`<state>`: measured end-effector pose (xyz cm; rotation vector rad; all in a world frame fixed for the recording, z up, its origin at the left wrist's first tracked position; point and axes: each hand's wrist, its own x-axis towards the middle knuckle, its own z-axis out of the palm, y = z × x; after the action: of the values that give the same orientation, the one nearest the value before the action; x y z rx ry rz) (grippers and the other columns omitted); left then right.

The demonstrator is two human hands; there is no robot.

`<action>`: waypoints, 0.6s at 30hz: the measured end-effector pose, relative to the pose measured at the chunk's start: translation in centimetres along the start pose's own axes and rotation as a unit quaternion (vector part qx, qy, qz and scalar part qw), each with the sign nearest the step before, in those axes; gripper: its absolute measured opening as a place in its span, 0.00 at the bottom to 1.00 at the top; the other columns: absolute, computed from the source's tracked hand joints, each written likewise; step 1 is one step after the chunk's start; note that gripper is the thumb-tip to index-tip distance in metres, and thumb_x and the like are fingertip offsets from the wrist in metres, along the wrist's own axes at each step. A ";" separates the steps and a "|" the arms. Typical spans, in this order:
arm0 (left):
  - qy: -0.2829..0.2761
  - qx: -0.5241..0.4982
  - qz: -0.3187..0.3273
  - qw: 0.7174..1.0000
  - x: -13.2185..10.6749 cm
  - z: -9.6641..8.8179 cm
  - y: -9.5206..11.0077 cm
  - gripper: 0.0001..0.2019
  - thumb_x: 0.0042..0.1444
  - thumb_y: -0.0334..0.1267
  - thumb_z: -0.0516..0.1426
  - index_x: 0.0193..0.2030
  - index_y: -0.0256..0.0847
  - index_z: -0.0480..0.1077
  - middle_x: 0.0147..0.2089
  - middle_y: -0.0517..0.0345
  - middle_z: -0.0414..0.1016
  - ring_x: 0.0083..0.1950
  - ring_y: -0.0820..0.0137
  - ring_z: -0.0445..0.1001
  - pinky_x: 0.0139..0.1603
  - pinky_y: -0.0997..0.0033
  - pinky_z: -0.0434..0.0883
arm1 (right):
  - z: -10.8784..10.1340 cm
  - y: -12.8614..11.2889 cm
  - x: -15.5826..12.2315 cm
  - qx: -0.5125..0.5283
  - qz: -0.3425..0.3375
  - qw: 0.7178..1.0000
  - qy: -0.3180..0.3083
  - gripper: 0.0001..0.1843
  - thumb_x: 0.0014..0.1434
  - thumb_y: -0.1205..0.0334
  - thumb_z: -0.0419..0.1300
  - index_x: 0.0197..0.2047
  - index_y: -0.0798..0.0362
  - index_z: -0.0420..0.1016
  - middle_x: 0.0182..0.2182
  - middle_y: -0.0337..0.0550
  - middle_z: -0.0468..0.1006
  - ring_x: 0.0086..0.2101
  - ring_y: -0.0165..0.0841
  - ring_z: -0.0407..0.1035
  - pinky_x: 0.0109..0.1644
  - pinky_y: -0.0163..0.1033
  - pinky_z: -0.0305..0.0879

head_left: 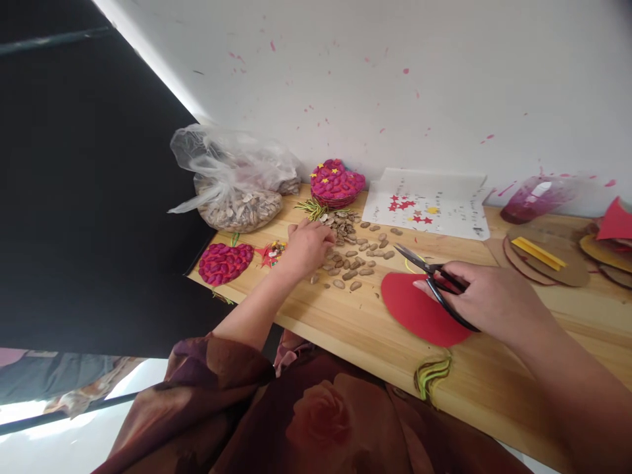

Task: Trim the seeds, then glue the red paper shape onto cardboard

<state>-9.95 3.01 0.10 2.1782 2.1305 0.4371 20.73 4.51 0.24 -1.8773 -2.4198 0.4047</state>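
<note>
My right hand (pixel 486 296) grips a pair of black-handled scissors (pixel 434 268), their blades slightly apart and pointing left. Below the scissors lies a red oval piece (pixel 415 306) with a green and brown yarn tassel (pixel 433 375) at its near end. My left hand (pixel 309 247) rests low at the left edge of scattered peanut shells (pixel 353 265), its fingers curled down; what is under the fingertips is hidden. Just left of it sit small red star cutouts (pixel 269 255) with bits of other colours, and a magenta shell-covered ornament (pixel 226 262).
A tied plastic bag of shells (pixel 241 207) stands at the back left. Against the wall are a pink heart-shaped piece with yellow stars (pixel 337 181), a paper sheet with star cutouts (pixel 444 207) and a stained cup (pixel 530 197). Cardboard discs (pixel 567 263) lie at the right.
</note>
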 end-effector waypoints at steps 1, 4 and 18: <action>0.011 0.004 -0.014 1.000 -0.3 -0.6 -0.4 0.08 0.59 0.33 0.55 0.36 0.43 0.77 0.44 0.53 0.81 0.50 0.57 0.71 0.50 0.55 0.60 | -0.1 0.0 0.0 0.001 0.003 1.000 -0.002 0.28 0.50 0.27 0.54 0.28 0.44 0.73 0.23 0.41 0.77 0.26 0.40 0.68 0.30 0.41 0.56; 0.030 0.037 -0.061 0.997 -1.5 -2.3 -2.6 0.08 0.60 0.35 0.55 0.37 0.43 0.77 0.43 0.51 0.81 0.50 0.55 0.72 0.50 0.54 0.61 | -0.1 0.0 0.0 -0.002 0.007 1.000 -0.006 0.27 0.50 0.28 0.54 0.29 0.43 0.75 0.23 0.42 0.78 0.26 0.41 0.68 0.29 0.42 0.56; 0.054 0.040 0.055 0.996 -6.8 -1.0 -2.5 0.17 0.66 0.32 0.50 0.49 0.49 0.79 0.48 0.54 0.81 0.50 0.60 0.71 0.51 0.55 0.60 | -0.1 0.2 0.2 0.014 -0.021 0.999 0.032 0.30 0.50 0.27 0.56 0.24 0.47 0.69 0.22 0.42 0.75 0.25 0.37 0.65 0.29 0.40 0.54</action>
<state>-12.64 -3.79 -0.66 2.3770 2.1235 0.4956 20.92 4.78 0.27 -1.7964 -2.3957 0.3670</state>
